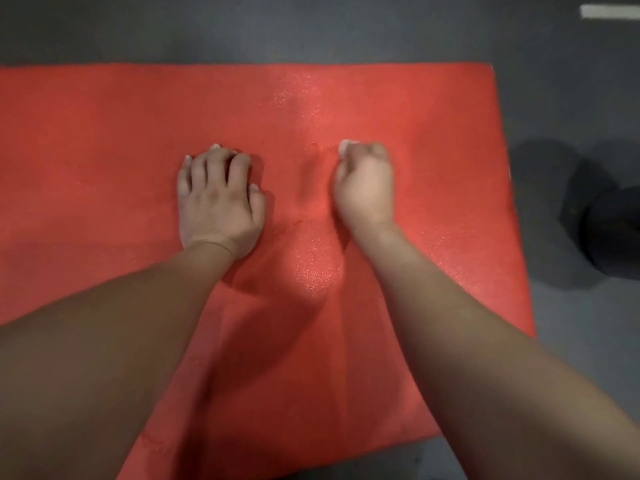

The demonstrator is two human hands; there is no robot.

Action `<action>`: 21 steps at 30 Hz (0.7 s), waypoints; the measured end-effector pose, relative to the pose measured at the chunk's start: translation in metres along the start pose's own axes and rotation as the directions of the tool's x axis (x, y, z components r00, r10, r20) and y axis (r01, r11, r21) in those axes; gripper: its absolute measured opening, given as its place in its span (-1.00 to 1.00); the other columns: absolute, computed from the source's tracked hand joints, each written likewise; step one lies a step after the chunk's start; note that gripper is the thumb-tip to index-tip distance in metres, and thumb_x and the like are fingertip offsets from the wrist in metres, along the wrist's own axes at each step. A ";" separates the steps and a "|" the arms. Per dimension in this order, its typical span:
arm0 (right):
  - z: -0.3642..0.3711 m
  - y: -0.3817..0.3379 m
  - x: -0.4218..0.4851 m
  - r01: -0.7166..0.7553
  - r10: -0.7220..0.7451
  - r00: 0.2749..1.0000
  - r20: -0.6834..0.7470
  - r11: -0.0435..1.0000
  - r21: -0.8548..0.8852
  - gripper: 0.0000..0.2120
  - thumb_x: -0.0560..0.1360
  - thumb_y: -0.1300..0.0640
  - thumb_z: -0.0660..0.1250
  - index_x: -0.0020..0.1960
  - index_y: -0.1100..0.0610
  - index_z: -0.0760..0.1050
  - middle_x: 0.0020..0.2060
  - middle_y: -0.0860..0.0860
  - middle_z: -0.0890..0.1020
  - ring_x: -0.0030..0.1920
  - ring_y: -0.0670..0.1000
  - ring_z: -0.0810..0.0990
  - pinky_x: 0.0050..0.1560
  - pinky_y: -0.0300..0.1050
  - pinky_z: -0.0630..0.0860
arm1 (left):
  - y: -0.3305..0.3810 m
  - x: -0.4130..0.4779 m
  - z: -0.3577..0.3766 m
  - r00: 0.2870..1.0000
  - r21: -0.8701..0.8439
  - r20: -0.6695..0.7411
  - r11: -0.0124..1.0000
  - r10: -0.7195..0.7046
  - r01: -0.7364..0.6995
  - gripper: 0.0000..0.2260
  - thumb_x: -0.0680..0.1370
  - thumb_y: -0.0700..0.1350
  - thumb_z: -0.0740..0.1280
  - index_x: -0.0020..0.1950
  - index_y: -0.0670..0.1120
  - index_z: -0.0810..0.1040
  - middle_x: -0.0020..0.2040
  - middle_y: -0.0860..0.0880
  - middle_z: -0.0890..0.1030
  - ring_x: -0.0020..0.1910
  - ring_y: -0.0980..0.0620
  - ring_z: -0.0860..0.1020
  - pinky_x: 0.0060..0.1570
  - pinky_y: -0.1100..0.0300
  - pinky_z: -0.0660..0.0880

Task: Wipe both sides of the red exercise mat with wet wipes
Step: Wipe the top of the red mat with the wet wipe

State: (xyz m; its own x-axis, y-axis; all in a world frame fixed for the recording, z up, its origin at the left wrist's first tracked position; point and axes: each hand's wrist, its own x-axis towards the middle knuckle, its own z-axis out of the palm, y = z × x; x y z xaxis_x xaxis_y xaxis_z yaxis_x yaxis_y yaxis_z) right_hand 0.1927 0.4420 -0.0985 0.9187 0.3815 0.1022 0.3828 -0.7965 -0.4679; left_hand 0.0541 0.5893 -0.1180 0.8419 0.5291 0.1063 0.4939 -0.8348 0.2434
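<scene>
The red exercise mat (433, 150) lies flat on the dark floor and fills most of the view, with wet glistening patches near its middle. My left hand (218, 199) rests palm down on the mat, its fingers arched and the tips touching the surface, with nothing visible under it. To its right, my right hand (365, 185) is curled into a fist on the mat. A small white bit of wet wipe (346, 146) pokes out at the far side of that fist. The rest of the wipe is hidden inside the fist.
Dark grey floor (311, 26) surrounds the mat. The mat's right edge runs down the right side of the view. A black round object (609, 226) sits on the floor just right of the mat. A white strip (609, 11) lies at the far right corner.
</scene>
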 end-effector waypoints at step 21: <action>-0.010 0.025 0.040 -0.081 0.077 0.996 -0.045 0.990 -0.112 -0.77 0.52 0.22 0.20 -0.02 0.29 0.60 -0.10 0.30 0.59 -0.05 0.32 0.56 0.02 0.08 0.39 | -0.001 0.000 -0.002 1.000 -0.009 0.011 1.000 -0.007 0.008 -0.65 0.55 0.00 0.23 0.31 -0.06 0.46 0.33 -0.11 0.45 0.41 -0.19 0.34 0.52 -0.17 0.12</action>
State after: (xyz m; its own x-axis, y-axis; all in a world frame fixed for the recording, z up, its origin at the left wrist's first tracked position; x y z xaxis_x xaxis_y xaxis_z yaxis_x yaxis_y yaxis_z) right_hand 0.2403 0.4324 -0.0970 0.9488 0.2980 0.1051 0.3154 -0.8725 -0.3733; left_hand 0.0532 0.5903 -0.1166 0.8405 0.5336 0.0941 0.4983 -0.8294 0.2526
